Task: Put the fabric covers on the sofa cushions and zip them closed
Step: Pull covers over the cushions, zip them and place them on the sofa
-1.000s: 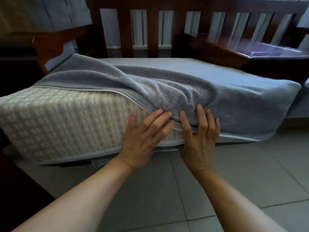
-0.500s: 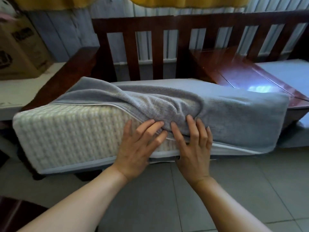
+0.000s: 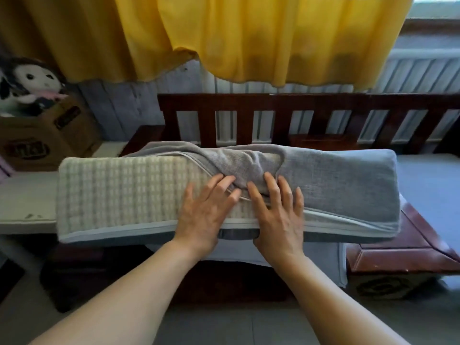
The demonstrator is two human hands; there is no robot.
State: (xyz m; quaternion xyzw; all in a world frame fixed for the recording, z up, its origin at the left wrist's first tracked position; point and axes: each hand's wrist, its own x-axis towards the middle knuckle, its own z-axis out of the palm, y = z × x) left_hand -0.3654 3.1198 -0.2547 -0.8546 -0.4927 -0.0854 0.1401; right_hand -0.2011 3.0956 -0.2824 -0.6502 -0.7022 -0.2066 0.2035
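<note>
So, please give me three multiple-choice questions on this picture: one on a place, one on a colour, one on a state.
1. Where does the doll sit?
A. On the cardboard box
B. On the cushion
C. On the floor

2. What colour is the curtain?
A. Red
B. Yellow
C. Green

3. How far is the grey cover on the cushion?
A. Fully on
C. Not on at all
B. Partly on

Answers: 1 A, it rests atop the box at left. 2 B, it hangs yellow above the sofa. 3 B, the cushion's left part lies bare, where the left hand and right hand press.
</note>
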